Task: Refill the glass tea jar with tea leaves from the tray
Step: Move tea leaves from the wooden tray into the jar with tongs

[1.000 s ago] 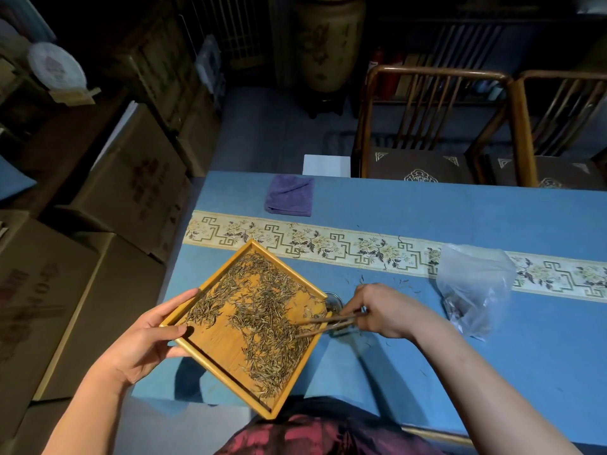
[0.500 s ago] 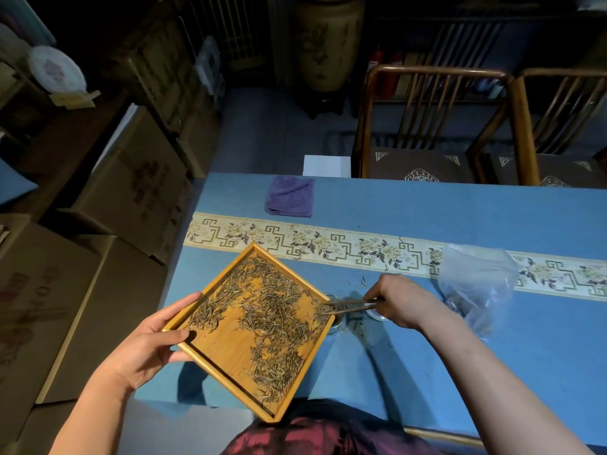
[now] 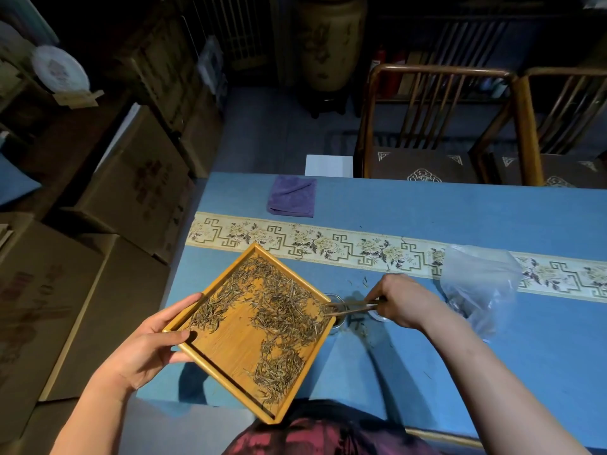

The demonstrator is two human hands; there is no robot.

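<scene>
— Item, left: left hand [image 3: 144,349], thumb over the rim, fingers beneath, gripping the bamboo tray [image 3: 230,353]; square, raised lip, held above the table [image 3: 427,372] edge.

— Changed?

— The tea leaves [image 3: 282,310], dry wiry needles, have thinned at the lower corner and bunch nearer the right corner, over the glass tea jar [image 3: 338,318]. Refill underway, I judge.

— Right?

— Right hand [image 3: 402,298] pinches wooden tongs [image 3: 353,307], tips now withdrawn to the tray's rim. Beyond: crumpled clear plastic bag [image 3: 479,284].

The red print on the cardboard boxes [image 3: 138,188] is too blurred to read.
</scene>
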